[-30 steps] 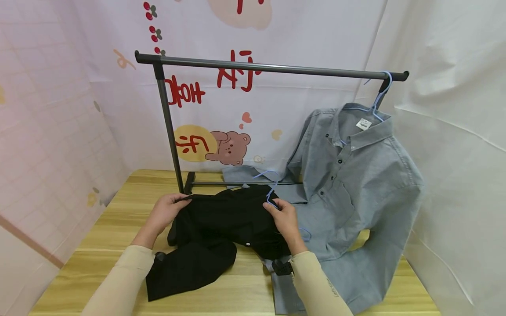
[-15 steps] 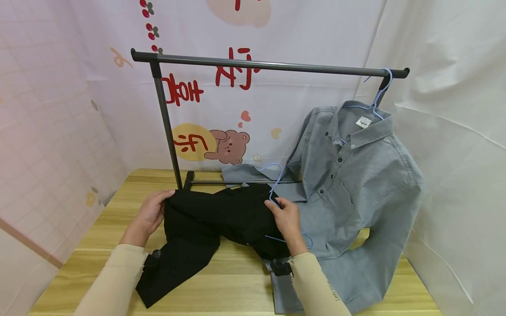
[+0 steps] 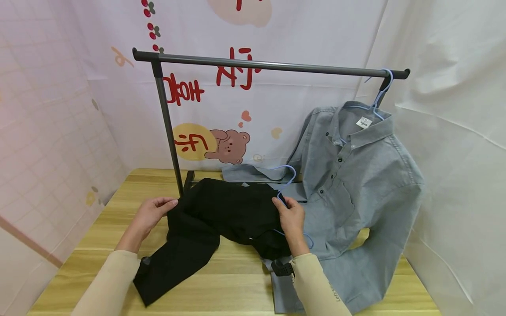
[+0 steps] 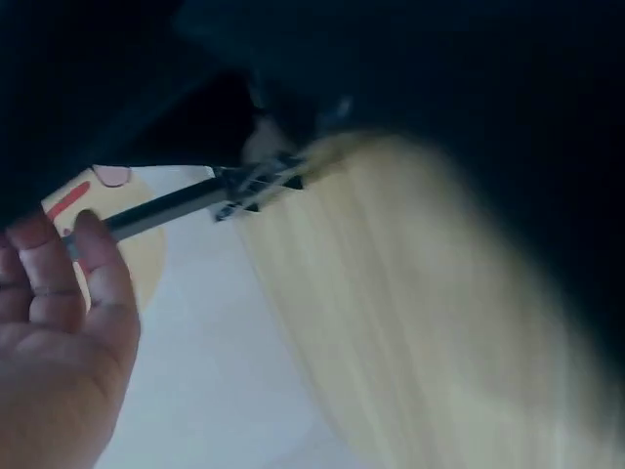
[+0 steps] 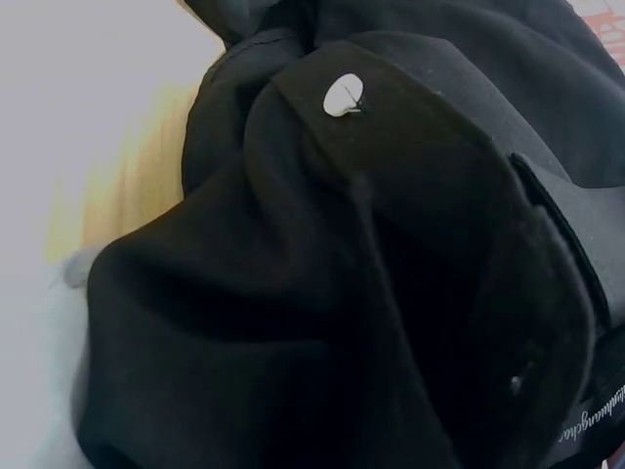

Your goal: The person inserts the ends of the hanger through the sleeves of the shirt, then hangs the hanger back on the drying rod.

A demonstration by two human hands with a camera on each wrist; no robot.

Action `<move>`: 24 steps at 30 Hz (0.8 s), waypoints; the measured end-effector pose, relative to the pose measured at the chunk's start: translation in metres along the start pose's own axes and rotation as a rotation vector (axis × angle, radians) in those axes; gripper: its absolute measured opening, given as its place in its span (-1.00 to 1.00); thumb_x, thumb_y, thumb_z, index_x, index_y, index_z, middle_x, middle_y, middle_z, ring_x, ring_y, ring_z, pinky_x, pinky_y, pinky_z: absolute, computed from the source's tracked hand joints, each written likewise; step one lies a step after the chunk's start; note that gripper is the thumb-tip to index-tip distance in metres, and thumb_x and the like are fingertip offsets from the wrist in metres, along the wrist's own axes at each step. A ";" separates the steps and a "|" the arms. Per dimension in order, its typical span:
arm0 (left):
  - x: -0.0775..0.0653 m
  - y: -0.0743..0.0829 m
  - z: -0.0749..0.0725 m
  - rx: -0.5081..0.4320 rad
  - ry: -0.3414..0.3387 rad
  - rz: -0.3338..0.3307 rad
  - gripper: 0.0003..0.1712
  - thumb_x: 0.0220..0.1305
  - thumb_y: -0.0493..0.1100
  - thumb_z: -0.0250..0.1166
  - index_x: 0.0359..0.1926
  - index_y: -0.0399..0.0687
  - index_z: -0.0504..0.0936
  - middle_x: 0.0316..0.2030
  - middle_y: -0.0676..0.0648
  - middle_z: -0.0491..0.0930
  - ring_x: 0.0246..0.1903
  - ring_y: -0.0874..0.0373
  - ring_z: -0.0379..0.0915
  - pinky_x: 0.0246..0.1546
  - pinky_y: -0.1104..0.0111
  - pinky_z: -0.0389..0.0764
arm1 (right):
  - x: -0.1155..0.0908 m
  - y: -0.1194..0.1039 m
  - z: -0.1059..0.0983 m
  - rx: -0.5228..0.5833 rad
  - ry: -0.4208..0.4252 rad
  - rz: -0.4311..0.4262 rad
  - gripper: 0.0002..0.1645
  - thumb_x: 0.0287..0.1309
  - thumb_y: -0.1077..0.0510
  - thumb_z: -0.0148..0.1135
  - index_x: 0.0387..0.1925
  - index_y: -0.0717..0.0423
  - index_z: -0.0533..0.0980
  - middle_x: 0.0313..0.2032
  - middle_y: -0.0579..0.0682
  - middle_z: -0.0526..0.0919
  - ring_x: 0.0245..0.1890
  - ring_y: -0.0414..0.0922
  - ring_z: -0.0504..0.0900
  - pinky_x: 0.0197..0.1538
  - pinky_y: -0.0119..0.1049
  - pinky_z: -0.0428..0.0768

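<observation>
A black buttoned shirt [image 3: 237,210] lies rumpled on the table at the foot of the rack, one sleeve [image 3: 178,267] stretched toward the near left. My right hand [image 3: 291,217] pinches a light blue hanger [image 3: 291,175] at the shirt's collar end; its hook points up. At the shirt's left edge is my left hand [image 3: 152,215], fingers extended, fingertips at the cloth. In the left wrist view a gap shows between thumb and fingers of that left hand [image 4: 68,322]. A white button [image 5: 343,95] stands out on the black cloth in the right wrist view; the right hand is hidden there.
A dark metal rack [image 3: 269,66] spans the back of the wooden table [image 3: 233,281]. From its right end a grey-blue shirt [image 3: 356,175] hangs on a blue hanger, its lower part spread over the table's right side. Part of another blue hanger [image 3: 308,240] shows beside the right wrist.
The left hand drew the shirt's edge left, then came slightly right and down and let go of it. The cloth's upper left part rose. The right hand shifted slightly right with the hanger.
</observation>
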State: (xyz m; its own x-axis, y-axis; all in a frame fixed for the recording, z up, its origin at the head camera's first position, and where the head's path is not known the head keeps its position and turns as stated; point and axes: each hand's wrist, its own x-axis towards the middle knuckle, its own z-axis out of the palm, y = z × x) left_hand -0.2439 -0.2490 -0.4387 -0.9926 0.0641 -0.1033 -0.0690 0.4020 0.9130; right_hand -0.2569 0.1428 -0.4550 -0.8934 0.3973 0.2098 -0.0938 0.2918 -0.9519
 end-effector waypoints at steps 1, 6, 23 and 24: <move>-0.002 -0.003 0.000 0.017 -0.026 -0.012 -0.30 0.44 0.16 0.16 0.27 -0.37 0.46 0.26 -0.38 0.40 0.27 -0.29 0.28 0.27 -0.12 0.28 | 0.000 0.000 0.000 0.001 0.006 -0.001 -0.68 0.09 0.04 0.50 -0.43 0.26 0.67 -0.55 -0.05 0.62 -0.51 -0.16 0.48 -0.40 -0.39 0.43; -0.011 -0.018 0.003 0.160 -0.147 -0.036 -0.38 0.39 0.10 0.26 0.15 -0.38 0.53 0.10 -0.37 0.50 0.11 -0.28 0.39 0.11 -0.07 0.43 | -0.001 0.002 0.001 0.010 0.014 -0.011 -0.70 0.07 0.07 0.51 -0.48 0.25 0.65 -0.59 -0.08 0.59 -0.55 -0.16 0.45 -0.44 -0.39 0.40; -0.021 -0.013 -0.073 -0.014 0.038 -0.017 -0.56 0.51 0.12 0.07 -0.12 -0.22 0.47 -0.24 0.03 0.48 -0.23 0.18 0.40 -0.20 0.34 0.46 | -0.002 0.003 0.000 -0.017 -0.013 -0.017 -0.68 0.10 0.02 0.49 -0.44 0.22 0.66 -0.57 -0.07 0.59 -0.56 -0.19 0.46 -0.45 -0.37 0.42; -0.022 -0.010 -0.080 0.072 0.028 -0.022 -0.52 0.50 0.15 0.08 -0.09 -0.25 0.48 -0.20 -0.01 0.49 -0.20 0.14 0.39 -0.19 0.30 0.44 | -0.002 0.002 -0.001 -0.017 -0.010 -0.013 -0.67 0.10 0.01 0.49 -0.43 0.23 0.67 -0.56 -0.06 0.61 -0.55 -0.19 0.46 -0.44 -0.37 0.43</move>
State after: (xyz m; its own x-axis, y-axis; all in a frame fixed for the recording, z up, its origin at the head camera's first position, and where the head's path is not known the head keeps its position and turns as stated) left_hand -0.2298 -0.3271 -0.4140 -0.9934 0.0288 -0.1111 -0.0848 0.4680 0.8797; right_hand -0.2553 0.1432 -0.4575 -0.8966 0.3843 0.2200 -0.0980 0.3122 -0.9450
